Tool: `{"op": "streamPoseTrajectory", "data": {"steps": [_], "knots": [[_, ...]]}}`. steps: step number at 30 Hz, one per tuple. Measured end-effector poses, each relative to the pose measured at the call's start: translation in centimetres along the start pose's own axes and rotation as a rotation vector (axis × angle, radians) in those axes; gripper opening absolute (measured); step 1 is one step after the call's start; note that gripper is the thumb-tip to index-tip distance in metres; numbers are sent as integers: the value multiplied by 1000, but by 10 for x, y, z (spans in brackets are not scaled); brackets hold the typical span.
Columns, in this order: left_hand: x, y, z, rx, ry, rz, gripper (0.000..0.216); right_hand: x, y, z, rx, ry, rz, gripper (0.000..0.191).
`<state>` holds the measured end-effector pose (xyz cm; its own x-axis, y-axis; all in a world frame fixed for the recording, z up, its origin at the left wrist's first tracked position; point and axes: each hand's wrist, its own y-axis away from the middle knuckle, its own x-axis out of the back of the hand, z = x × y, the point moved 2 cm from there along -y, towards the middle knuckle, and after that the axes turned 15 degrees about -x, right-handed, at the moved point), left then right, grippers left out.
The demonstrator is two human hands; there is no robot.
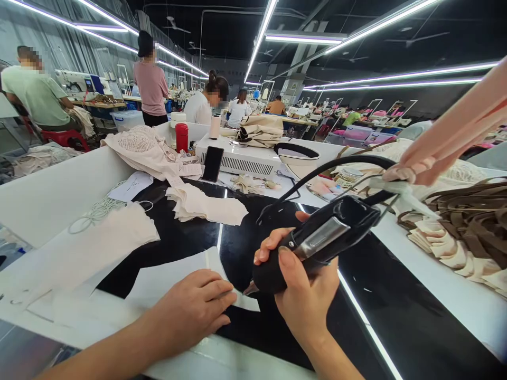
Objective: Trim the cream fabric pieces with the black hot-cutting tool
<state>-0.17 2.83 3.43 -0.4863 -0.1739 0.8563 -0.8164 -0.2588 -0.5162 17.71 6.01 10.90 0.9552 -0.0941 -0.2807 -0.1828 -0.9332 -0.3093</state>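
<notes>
Black corded tool (320, 237) gripped in right hand (304, 295) near centre of the table (396, 316), tip close to left hand (194, 309) pressed flat on white cloth (166, 279) just left of it: a slip could prob. catch those fingers (219, 296).

On my feed, ceiling tubes (259, 37) fanning from twelve o'clock light the hall brightly, streaking glare across the black tabletop (415, 327) and the handheld tool (328, 232). Edges bow outward; the pink straps (455, 132) at two o'clock look soft.
</notes>
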Motion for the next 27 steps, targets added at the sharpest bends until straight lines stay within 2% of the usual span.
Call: {"op": "streamPoseTrajectory", "data": {"steps": [4,9,13,20,27], "knots": [[1,1,-2,-17,-10,23,23,6,-1,0,26,-2,43,34],[3,1,-3,-5,-4,-3,23,9,1,1,18,18,46,43],[4,1,-3,-6,2,-1,23,7,1,-1,13,10,44,40],[5,2,-4,-11,12,-2,23,1,10,-2,-17,-50,-4,47],[3,3,-5,-11,16,-21,24,-2,15,6,-25,-73,-50,44]]}}
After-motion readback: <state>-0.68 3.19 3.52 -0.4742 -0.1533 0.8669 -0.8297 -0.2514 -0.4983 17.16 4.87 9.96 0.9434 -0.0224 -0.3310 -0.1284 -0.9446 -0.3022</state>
